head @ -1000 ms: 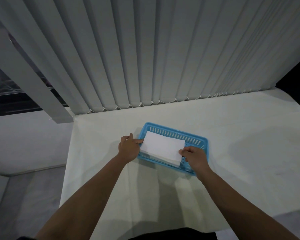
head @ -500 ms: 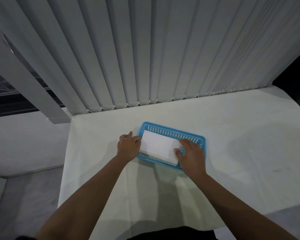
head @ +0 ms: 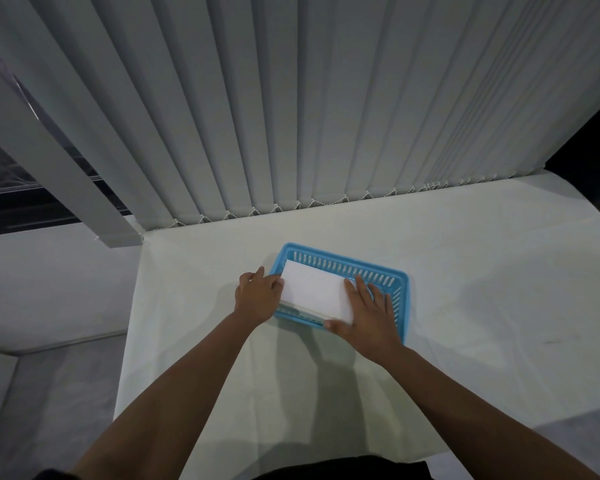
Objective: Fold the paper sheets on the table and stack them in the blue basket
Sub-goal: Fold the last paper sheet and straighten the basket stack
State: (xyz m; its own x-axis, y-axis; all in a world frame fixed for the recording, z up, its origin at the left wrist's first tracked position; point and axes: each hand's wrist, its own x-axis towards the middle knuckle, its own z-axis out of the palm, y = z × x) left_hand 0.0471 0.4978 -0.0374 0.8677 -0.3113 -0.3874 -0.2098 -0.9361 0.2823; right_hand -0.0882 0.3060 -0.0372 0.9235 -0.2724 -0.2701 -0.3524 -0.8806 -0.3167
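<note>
A blue slotted basket (head: 340, 263) sits on the white table, just left of its middle. Inside it lies a stack of folded white paper sheets (head: 314, 289). My right hand (head: 368, 313) lies flat on the right end of the stack, its fingers straight and spread, the thumb along the near edge. My left hand (head: 257, 294) rests against the basket's left end with its fingertips touching the left edge of the paper. The basket's near wall is partly hidden by both hands.
The white table (head: 465, 271) stretches to the right and toward me. Vertical blinds (head: 326, 116) hang along its far edge. The table's left edge (head: 132, 306) drops to a grey floor.
My right hand went from pinching the stack's right near corner to lying flat on top of it. The left hand stayed at the basket's left end.
</note>
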